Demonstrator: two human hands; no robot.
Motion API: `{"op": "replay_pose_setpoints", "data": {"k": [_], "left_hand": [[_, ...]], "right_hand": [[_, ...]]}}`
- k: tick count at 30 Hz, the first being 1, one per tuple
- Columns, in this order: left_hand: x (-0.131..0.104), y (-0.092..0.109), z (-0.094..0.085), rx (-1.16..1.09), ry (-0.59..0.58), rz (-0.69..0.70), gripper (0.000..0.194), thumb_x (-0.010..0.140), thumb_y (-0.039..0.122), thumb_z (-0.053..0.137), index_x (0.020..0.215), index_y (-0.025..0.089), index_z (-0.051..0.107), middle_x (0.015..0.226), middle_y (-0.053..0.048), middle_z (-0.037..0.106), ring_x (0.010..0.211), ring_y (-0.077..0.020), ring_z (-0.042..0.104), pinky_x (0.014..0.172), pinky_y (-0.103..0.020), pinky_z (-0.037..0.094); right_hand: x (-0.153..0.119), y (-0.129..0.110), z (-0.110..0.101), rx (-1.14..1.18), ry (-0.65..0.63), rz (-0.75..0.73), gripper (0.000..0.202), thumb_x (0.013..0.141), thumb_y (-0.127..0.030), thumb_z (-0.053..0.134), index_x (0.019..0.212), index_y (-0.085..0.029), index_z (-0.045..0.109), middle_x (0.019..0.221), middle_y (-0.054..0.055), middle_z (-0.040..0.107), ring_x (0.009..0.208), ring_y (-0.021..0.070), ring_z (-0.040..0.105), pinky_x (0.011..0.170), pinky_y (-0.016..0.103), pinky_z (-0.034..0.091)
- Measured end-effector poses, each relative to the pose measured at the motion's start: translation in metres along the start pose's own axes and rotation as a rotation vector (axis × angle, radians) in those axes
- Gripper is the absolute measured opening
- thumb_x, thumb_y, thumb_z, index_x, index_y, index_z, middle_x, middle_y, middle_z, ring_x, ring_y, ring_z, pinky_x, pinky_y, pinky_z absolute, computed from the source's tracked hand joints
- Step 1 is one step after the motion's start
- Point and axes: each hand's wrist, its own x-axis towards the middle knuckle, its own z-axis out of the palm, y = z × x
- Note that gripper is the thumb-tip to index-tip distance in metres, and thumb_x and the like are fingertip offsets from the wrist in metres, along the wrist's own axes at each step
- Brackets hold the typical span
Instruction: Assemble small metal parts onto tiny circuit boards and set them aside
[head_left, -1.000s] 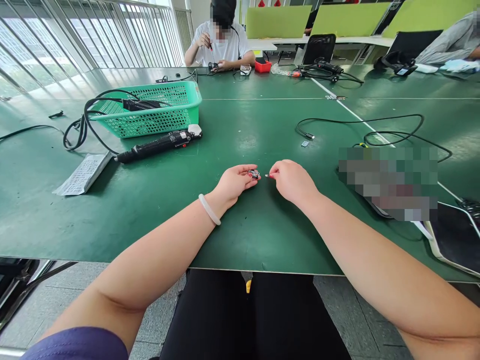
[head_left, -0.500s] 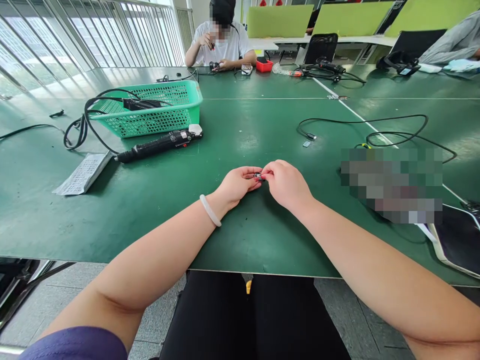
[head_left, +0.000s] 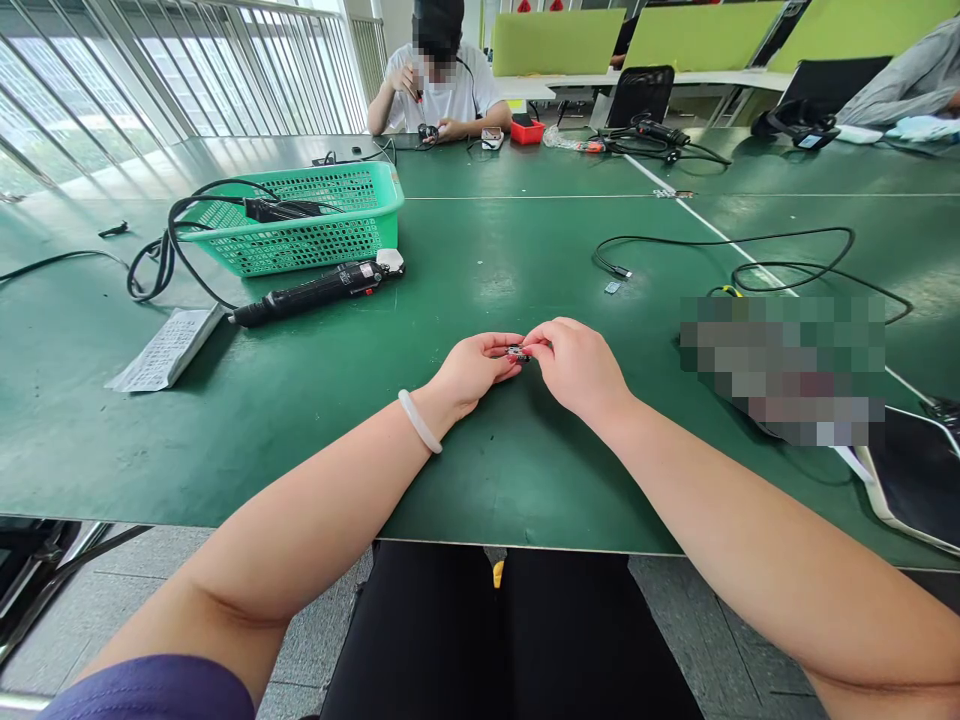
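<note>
Small dark part (head_left: 516, 353) above desk (head_left: 480, 470), left hand (head_left: 466, 372) grip clamped on it; right hand (head_left: 581, 368) at its three o'clock, can't tell if clamped. Ten o'clock: green basket (head_left: 322, 252), black corded item (head_left: 281, 210) inside. Twelve: red bin (head_left: 527, 135), black item (head_left: 521, 119) in it.

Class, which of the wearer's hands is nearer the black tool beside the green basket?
Left. The left hand is below and right of the black tool in view; the right hand, farther right.

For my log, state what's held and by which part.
The left hand holds a small component between thumb and fingers; what the right hand pinches at the component's right end is hidden.
</note>
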Motion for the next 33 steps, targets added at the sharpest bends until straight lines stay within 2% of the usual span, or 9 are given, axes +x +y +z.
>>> {"op": "replay_pose_setpoints", "data": {"k": [4,9,13,19,33], "left_hand": [[0.0006,0.0,-0.0007,-0.015,0.011,-0.009,0.022,0.08,-0.007,0.056,0.092,0.009,0.067,0.086,-0.005,0.07,0.08,-0.0088,0.065,0.103,-0.036,0.048],[0.0009,-0.0007,-0.0017,-0.03,0.007,0.005,0.02,0.082,-0.004,0.057,0.092,0.009,0.068,0.09,-0.006,0.07,0.081,-0.009,0.065,0.104,-0.036,0.047],[0.0001,-0.0004,-0.0013,-0.027,0.019,0.006,0.019,0.083,-0.004,0.057,0.092,0.009,0.067,0.091,-0.006,0.07,0.08,-0.0087,0.065,0.104,-0.037,0.047],[0.0,0.001,-0.0007,-0.015,-0.014,-0.007,0.019,0.082,-0.005,0.056,0.091,0.008,0.068,0.089,-0.006,0.07,0.078,-0.0081,0.065,0.102,-0.035,0.049],[0.0003,-0.0006,-0.0017,-0.04,-0.005,-0.001,0.022,0.079,-0.007,0.059,0.09,0.008,0.069,0.089,-0.006,0.069,0.079,-0.009,0.065,0.103,-0.038,0.047]], "right_hand": [[0.0012,0.0043,-0.003,0.034,0.04,0.0,0.018,0.087,-0.015,0.051,0.083,-0.02,0.068,0.09,0.006,0.069,0.081,0.0193,0.061,0.072,0.033,0.044],[0.0003,0.0068,-0.0037,0.093,-0.021,0.001,0.012,0.084,-0.021,0.06,0.092,-0.021,0.07,0.092,0.004,0.068,0.071,0.0157,0.057,0.069,0.031,0.043],[-0.0009,0.0052,-0.0027,0.119,-0.011,-0.014,0.011,0.086,-0.026,0.06,0.085,-0.022,0.07,0.089,0.003,0.066,0.068,0.0147,0.055,0.067,0.03,0.041],[-0.0002,0.0052,-0.0013,0.097,-0.012,-0.045,0.012,0.085,-0.024,0.058,0.078,-0.021,0.067,0.084,0.003,0.065,0.069,0.0154,0.054,0.065,0.03,0.039],[0.0003,0.0066,-0.0007,0.074,-0.004,-0.045,0.013,0.085,-0.023,0.057,0.076,-0.021,0.066,0.084,0.004,0.066,0.069,0.0157,0.055,0.064,0.03,0.039]]}}
